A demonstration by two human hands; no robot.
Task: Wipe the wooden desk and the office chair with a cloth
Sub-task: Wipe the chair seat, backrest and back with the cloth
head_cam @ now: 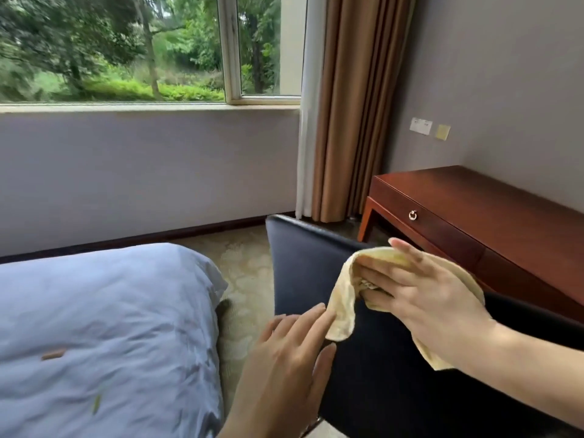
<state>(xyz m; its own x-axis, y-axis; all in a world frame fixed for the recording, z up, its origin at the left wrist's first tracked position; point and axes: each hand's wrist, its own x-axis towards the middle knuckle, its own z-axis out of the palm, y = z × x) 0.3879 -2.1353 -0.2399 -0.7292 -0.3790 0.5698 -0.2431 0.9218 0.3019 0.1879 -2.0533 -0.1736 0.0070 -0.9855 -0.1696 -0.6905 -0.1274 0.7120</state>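
Navy chair (303, 267) stands between bed (94, 311) and desk (474, 200)

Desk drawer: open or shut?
Shut. The drawer front sits flush with the desk front; no gap shows around the ring pull.

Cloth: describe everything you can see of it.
The cloth is pale yellow, soft, towel-like and crumpled. It drapes over the top edge of the dark blue chair back, gripped by the right hand. One end hangs down the near side by the fingertips of the left hand, contact unclear; another trails below the right wrist.
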